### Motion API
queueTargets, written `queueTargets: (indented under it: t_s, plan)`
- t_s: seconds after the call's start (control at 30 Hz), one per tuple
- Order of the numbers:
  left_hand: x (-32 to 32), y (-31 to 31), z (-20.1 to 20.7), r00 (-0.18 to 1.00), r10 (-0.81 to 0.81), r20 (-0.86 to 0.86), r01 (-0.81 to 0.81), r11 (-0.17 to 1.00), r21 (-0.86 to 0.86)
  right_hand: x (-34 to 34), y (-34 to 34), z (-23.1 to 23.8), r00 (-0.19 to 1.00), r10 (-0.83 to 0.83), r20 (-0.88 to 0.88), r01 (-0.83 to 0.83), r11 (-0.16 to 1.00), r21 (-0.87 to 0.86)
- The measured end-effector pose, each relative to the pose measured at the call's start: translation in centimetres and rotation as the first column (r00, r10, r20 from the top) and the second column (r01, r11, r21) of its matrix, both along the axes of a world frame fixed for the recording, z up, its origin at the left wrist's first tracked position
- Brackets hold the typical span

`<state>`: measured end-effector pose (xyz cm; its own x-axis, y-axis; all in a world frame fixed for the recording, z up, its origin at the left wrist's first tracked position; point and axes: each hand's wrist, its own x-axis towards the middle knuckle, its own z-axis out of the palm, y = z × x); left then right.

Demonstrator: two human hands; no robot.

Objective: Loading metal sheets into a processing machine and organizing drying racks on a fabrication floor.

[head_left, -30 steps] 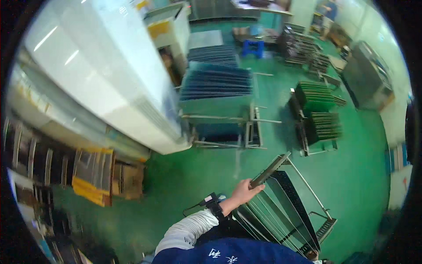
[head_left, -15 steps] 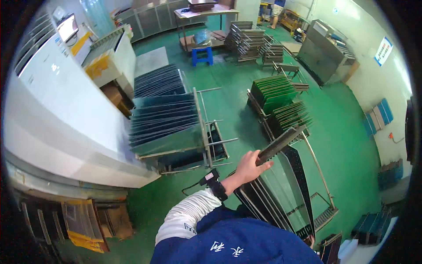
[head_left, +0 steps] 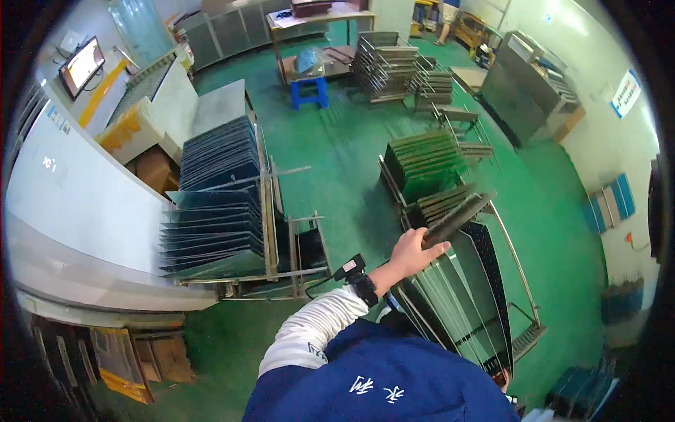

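Note:
My left hand (head_left: 413,254) is closed round the dark slotted top rail (head_left: 455,219) of a metal rack. Its thumb lies along the near side of the rail, and a black band with a small device (head_left: 357,279) sits on the wrist. Below the rail, several thin, glossy panels (head_left: 450,288) stand on edge in the rack. A dark perforated panel or side plate (head_left: 485,260) slants along the right of them. Only a sliver of my right hand (head_left: 502,378) shows, low by the rack's near end; its fingers are mostly hidden.
Just beyond stands a rack of green panels (head_left: 425,165). To the left, another rack holds dark panels (head_left: 211,232) beside a large white machine (head_left: 84,190). Farther off are a blue stool (head_left: 309,93), stacked metal racks (head_left: 387,67) and a steel machine (head_left: 527,91). A person's leg (head_left: 444,32) shows at the back.
The view has shifted, and the left-hand rack of dark panels now sits farther left and lower. My left hand keeps its hold on the rail, which now overlaps the green panels' rack in view.

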<state>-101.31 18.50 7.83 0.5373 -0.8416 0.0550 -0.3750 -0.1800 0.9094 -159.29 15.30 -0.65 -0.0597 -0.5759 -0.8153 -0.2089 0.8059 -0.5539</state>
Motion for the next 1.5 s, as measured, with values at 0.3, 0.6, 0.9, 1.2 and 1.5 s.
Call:
queueTargets:
  t_s: [0.3, 0.6, 0.9, 1.2, 1.5]
  plan:
    - [5.6, -9.0, 0.1, 0.990, 0.094, -0.108, -0.084, 0.991, 0.102, 14.1, -21.4, -0.7, 0.974, 0.221, 0.054, -0.221, 0.975, -0.007]
    - [18.1, -16.4, -2.0, 0.960, 0.210, -0.186, -0.193, 0.975, 0.107, 30.3, -35.2, -0.7, 0.934, 0.356, 0.038, -0.357, 0.934, 0.016]
    - [34.9, -23.5, 1.2, 0.956, 0.274, -0.103, -0.280, 0.959, -0.047, 46.0, -46.8, 2.4, 0.922, 0.386, -0.018, -0.386, 0.922, 0.004]
    - [49.2, -28.2, -2.1, 0.843, 0.518, -0.145, -0.505, 0.855, 0.115, 61.6, -59.2, 0.4, 0.879, 0.476, 0.011, -0.476, 0.879, 0.004]
    - [63.9, -28.5, -2.6, 0.640, 0.742, -0.200, -0.760, 0.650, -0.019, 85.7, -70.3, -0.5, 0.734, 0.678, 0.031, -0.678, 0.735, -0.002]
